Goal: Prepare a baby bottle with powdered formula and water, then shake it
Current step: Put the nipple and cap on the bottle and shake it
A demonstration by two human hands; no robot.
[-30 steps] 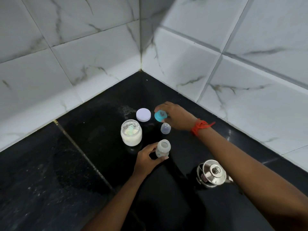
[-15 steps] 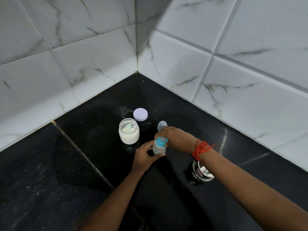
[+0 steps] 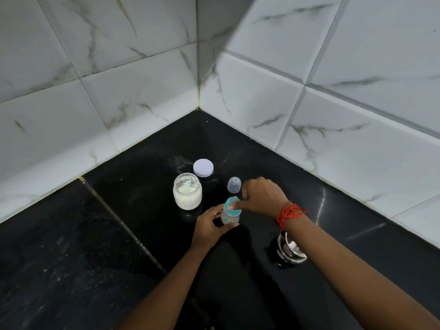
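A small clear baby bottle [image 3: 229,218] stands on the black counter [image 3: 119,234], and my left hand [image 3: 209,226] grips its body from the left. My right hand [image 3: 260,196] pinches the teal nipple ring [image 3: 232,207] that sits on top of the bottle. An open glass jar of white formula powder [image 3: 187,191], a pale scoop inside it, stands just left of and behind the bottle. The jar's white lid [image 3: 203,167] lies flat behind it. A clear dome cap [image 3: 234,184] stands upright behind the bottle.
A steel vessel [image 3: 289,251] with a red label sits on the counter to the right, partly hidden under my right forearm. White marble-pattern wall tiles [image 3: 262,103] meet in a corner behind the objects. A seam [image 3: 114,210] crosses the counter on the left.
My right hand brought the teal ring from beside the lid down onto the bottle top. My left hand stayed on the bottle. The camera shifted slightly.
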